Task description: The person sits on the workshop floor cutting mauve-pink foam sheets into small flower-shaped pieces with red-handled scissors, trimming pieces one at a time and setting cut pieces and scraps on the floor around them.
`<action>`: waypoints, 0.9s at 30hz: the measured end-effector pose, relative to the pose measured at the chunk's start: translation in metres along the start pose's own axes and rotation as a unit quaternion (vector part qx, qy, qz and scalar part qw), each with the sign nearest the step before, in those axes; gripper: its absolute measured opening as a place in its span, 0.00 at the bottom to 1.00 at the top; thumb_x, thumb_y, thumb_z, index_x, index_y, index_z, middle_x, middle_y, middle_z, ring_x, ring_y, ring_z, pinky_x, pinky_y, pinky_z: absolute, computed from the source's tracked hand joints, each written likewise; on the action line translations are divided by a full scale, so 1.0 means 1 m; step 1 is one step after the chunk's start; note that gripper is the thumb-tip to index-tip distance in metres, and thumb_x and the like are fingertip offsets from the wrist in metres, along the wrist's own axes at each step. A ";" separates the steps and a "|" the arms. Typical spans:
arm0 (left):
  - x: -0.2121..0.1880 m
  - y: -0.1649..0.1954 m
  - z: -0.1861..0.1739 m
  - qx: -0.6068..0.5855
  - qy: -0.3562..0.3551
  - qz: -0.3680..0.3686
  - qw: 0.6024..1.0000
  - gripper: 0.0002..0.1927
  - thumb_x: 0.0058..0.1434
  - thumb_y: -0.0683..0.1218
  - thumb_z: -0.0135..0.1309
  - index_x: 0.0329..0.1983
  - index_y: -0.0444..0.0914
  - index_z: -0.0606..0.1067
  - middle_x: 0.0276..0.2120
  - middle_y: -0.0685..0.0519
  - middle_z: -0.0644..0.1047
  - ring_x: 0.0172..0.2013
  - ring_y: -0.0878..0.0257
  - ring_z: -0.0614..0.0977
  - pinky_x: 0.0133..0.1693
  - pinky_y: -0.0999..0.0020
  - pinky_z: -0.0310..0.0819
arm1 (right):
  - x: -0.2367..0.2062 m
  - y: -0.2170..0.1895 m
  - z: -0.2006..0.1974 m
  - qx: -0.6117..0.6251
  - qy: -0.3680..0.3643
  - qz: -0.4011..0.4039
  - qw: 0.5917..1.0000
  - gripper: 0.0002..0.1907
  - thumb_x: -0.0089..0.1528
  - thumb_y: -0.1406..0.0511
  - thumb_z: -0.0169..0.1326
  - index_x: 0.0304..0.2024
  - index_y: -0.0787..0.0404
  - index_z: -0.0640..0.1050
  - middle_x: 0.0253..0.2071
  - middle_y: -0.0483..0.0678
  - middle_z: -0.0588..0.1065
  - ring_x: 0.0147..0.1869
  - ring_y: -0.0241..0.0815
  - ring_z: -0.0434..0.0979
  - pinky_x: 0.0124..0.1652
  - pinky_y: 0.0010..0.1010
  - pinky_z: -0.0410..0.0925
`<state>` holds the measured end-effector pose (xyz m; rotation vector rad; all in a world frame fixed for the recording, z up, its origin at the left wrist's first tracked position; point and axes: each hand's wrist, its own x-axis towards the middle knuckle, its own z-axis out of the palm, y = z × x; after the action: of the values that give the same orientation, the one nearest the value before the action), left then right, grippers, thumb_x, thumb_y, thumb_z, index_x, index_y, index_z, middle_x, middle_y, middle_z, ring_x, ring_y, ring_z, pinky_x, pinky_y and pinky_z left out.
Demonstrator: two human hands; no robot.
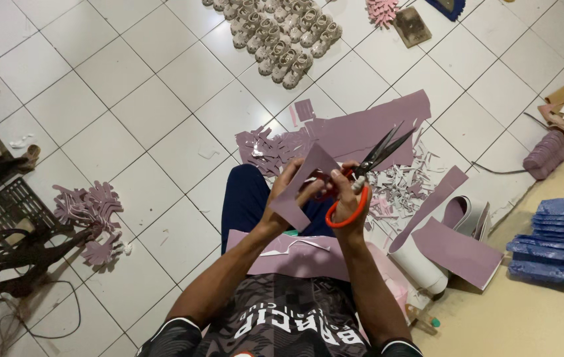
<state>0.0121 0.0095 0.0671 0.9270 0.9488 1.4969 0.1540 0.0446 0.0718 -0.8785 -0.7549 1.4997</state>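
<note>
Holding the mauve sheet piece [303, 185] pinched in the left hand [282, 192], just left of the orange-handled scissors [361, 178] gripped by the right hand [347, 198], blades apart, pointing up-right.

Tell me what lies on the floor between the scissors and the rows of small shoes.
In the head view, between the scissors and the small shoes: mauve sheet offcuts, then bare white tiles.

A mauve sheet piece [302, 185] is held up tilted above the lap; orange-handled scissors [361, 178], blades open, point up and away beside it.
</note>
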 end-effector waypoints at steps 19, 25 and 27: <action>0.042 0.082 -0.028 0.094 0.004 0.044 0.995 0.28 0.66 0.39 0.58 0.69 0.37 0.66 0.49 0.42 0.80 0.49 0.55 0.86 0.50 0.62 0.88 | -0.017 -0.029 0.000 -0.342 -0.264 0.009 0.902 0.34 0.66 0.42 0.52 0.54 0.65 0.78 0.25 0.37 0.68 0.26 0.25 0.67 0.26 0.18 0.63; 0.037 0.084 -0.024 0.108 0.003 0.054 0.993 0.28 0.67 0.40 0.59 0.69 0.38 0.66 0.48 0.41 0.81 0.49 0.53 0.87 0.49 0.62 0.90 | -0.020 -0.038 0.010 -0.355 -0.247 0.021 0.902 0.36 0.64 0.41 0.52 0.53 0.66 0.78 0.22 0.37 0.68 0.24 0.25 0.67 0.24 0.19 0.63; 0.037 0.084 -0.024 0.118 0.005 0.043 0.992 0.28 0.66 0.40 0.59 0.69 0.38 0.66 0.48 0.40 0.81 0.49 0.53 0.87 0.48 0.61 0.90 | -0.021 -0.038 0.010 -0.356 -0.245 0.020 0.901 0.36 0.64 0.40 0.52 0.53 0.66 0.78 0.23 0.37 0.68 0.24 0.25 0.68 0.24 0.18 0.64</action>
<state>-0.0448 0.0360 0.1382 1.1427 1.1223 1.4845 0.1658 0.0283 0.1117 -1.0516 -1.7419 1.5078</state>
